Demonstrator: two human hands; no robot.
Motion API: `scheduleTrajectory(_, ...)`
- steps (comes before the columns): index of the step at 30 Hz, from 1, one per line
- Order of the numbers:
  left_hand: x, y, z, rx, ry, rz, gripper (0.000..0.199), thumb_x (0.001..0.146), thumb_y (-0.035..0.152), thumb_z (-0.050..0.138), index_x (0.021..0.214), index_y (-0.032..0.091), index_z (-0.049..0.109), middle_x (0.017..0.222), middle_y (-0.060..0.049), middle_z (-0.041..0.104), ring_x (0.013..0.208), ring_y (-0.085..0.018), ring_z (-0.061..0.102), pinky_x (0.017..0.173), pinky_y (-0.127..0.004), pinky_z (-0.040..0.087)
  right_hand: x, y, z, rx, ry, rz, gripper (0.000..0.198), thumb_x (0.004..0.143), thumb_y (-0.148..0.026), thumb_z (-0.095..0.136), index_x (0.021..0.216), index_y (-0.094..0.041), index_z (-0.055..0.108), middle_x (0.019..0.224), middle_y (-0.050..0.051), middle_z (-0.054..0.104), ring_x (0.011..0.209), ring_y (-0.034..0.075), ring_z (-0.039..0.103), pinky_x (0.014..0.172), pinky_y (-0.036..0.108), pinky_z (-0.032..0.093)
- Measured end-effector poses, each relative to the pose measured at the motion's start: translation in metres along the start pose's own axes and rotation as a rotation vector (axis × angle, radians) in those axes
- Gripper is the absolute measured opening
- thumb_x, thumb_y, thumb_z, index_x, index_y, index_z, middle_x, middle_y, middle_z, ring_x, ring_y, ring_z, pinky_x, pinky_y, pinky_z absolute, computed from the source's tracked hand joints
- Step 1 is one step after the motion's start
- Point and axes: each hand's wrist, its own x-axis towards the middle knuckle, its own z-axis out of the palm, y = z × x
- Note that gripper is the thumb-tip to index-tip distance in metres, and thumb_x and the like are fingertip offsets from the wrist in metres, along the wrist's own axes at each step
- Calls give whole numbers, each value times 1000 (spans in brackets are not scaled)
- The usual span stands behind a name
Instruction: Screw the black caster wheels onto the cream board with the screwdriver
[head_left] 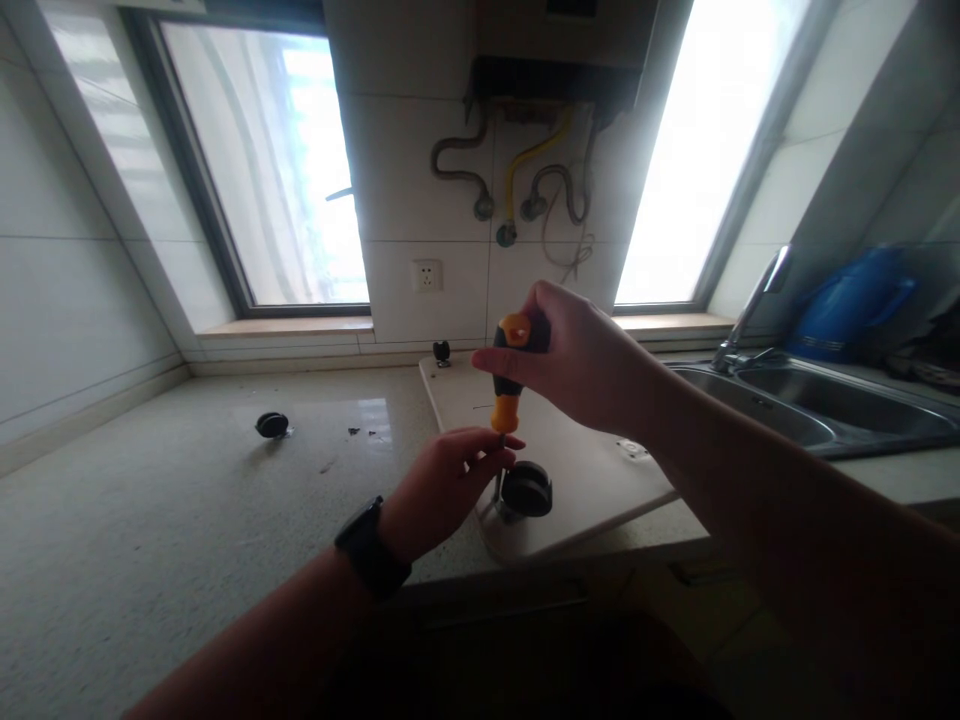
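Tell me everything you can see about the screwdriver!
The screwdriver has a chunky, plastic-looking orange-and-black handle. It stands nearly upright, handle up, above the pale board, beside the dark caster. The right hand grips the handle; the left hand, just below, partly hides the shaft. Its tip can't be made out.

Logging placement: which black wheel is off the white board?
The left wheel: it lies on the counter, while the back wheel and front wheel are on the board.

Left of board [592, 490], counter [225, 520] offers passage, loose caster [271, 425] in way; above board, right hand [566, 355] and screwdriver [505, 412] block; second caster [527, 492] obstructs near-left corner
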Motion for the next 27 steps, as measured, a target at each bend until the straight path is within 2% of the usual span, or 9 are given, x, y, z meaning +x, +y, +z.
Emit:
scheduleTrajectory(4, 0, 2, 0, -8, -6, -6, 20, 101, 33, 62, 110, 21, 77, 116, -7, 77, 98, -20, 71, 88, -35, 56, -3, -3, 2, -14, 46, 2, 55, 69, -60, 85, 85, -22, 48, 74, -3, 57, 61, 12, 51, 52, 32, 47)
scheduleTrajectory(9, -1, 2, 0, 80, 40, -6, 20, 99, 37, 65, 104, 21, 76, 107, -6, 75, 80, -15, 63, 74, -31, 51, -2, -1, 0, -35, 72, -23, 57, 69, -65, 83, 82, -23, 47, 73, -2, 56, 60, 12, 48, 50, 31, 42)
scheduleTrajectory(12, 0, 0, 0, 72, 82, -39, 17, 95, 38, 70, 99, 21, 73, 100, -4, 76, 75, -15, 60, 70, -30, 49, 1, 5, -1, -5, 41, -21, 56, 71, -64, 82, 85, -23, 47, 75, -1, 58, 63, 13, 51, 53, 31, 45)
scheduleTrajectory(14, 0, -1, 0, 59, 86, -47, 15, 95, 36, 71, 97, 21, 73, 95, -3, 76, 77, -16, 62, 73, -31, 49, 3, 11, -1, 99, -46, -31, 49, 77, -56, 81, 93, -23, 50, 83, 1, 63, 70, 15, 57, 59, 32, 51)
scheduleTrajectory(17, 1, 1, -1, 39, 69, -46, 13, 95, 33, 70, 95, 21, 74, 94, -3, 77, 84, -18, 67, 81, -34, 51, 5, 18, -1, 417, -267, -82, 43, 86, -38, 76, 119, -25, 52, 116, 5, 69, 97, 18, 68, 82, 36, 60)
scheduleTrajectory(19, 2, 2, -2, 27, 59, -48, 12, 95, 32, 70, 94, 21, 75, 95, -3, 78, 87, -19, 69, 84, -35, 52, 5, 20, -1, 599, -370, -102, 41, 87, -30, 75, 122, -25, 53, 125, 6, 68, 106, 19, 70, 93, 38, 60)
scheduleTrajectory(21, 2, 2, -3, 28, 61, -57, 13, 94, 33, 71, 95, 21, 75, 96, -3, 78, 87, -19, 69, 84, -35, 53, 5, 19, 0, 671, -386, -100, 35, 83, -28, 78, 111, -22, 59, 114, 5, 71, 102, 19, 72, 93, 40, 61)
scheduleTrajectory(23, 2, 1, -3, 35, 76, -68, 14, 93, 34, 72, 94, 21, 75, 95, -3, 78, 87, -19, 69, 84, -36, 53, 4, 18, 1, 671, -346, -89, 33, 79, -29, 83, 103, -21, 62, 103, 3, 71, 97, 20, 73, 91, 41, 63)
scheduleTrajectory(27, 1, -1, -3, 41, 82, -75, 16, 93, 36, 73, 93, 20, 75, 94, -4, 77, 84, -19, 68, 82, -35, 53, 2, 14, 3, 569, -261, -89, 34, 79, -33, 84, 104, -23, 64, 100, 2, 70, 93, 19, 72, 89, 40, 63)
